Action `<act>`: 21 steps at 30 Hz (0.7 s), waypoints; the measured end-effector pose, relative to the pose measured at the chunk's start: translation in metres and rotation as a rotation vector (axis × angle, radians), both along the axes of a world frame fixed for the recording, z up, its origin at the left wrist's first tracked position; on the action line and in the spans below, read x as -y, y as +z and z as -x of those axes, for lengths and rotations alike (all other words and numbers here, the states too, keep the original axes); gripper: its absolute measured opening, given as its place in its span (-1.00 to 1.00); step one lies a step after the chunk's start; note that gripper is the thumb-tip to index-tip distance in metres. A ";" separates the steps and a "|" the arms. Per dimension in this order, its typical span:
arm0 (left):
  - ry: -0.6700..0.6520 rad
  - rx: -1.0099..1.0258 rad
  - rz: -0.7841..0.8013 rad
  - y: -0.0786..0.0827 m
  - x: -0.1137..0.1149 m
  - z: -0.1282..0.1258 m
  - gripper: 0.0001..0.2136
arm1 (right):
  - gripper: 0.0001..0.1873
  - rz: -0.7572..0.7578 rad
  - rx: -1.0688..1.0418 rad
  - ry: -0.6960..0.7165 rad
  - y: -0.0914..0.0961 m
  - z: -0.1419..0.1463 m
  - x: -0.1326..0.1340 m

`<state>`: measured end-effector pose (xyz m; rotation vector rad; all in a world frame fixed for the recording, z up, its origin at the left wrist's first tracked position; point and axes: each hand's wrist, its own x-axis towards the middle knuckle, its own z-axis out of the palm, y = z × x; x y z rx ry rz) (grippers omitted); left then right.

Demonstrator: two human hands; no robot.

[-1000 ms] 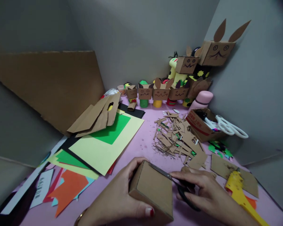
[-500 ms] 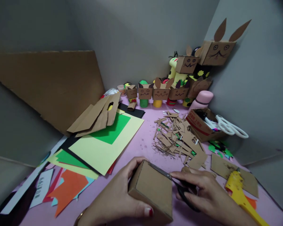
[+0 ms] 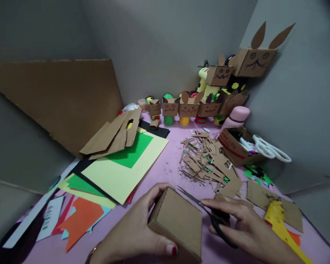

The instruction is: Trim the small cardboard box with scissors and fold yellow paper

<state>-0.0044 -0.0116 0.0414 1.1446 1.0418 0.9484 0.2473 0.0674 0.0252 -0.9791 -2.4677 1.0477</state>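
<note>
At the bottom centre of the frame, the left hand [image 3: 139, 229] grips a cardboard box [image 3: 178, 223], thumb and fingers spread around it. At lower right, the right hand [image 3: 242, 222] has its fingers closed on the scissors [image 3: 191, 198]. A slip could send the blade tips into the left fingertips near the box's top corner; squeezing hard might dent the cardboard. Earlier the blades lay along the box's upper-right edge; now they sit just beside it.
</note>
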 end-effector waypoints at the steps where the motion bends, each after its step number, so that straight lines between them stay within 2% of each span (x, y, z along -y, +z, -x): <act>1: -0.004 -0.003 0.002 0.000 0.000 -0.001 -0.28 | -0.55 0.001 0.011 0.007 0.000 0.000 0.000; 5: -0.028 -0.015 0.009 -0.002 0.000 -0.003 -0.29 | -0.52 -0.016 0.031 0.063 0.002 -0.001 -0.001; 21: -0.016 0.002 0.004 -0.005 0.000 -0.002 -0.25 | -0.52 -0.067 -0.011 0.063 0.002 0.000 0.000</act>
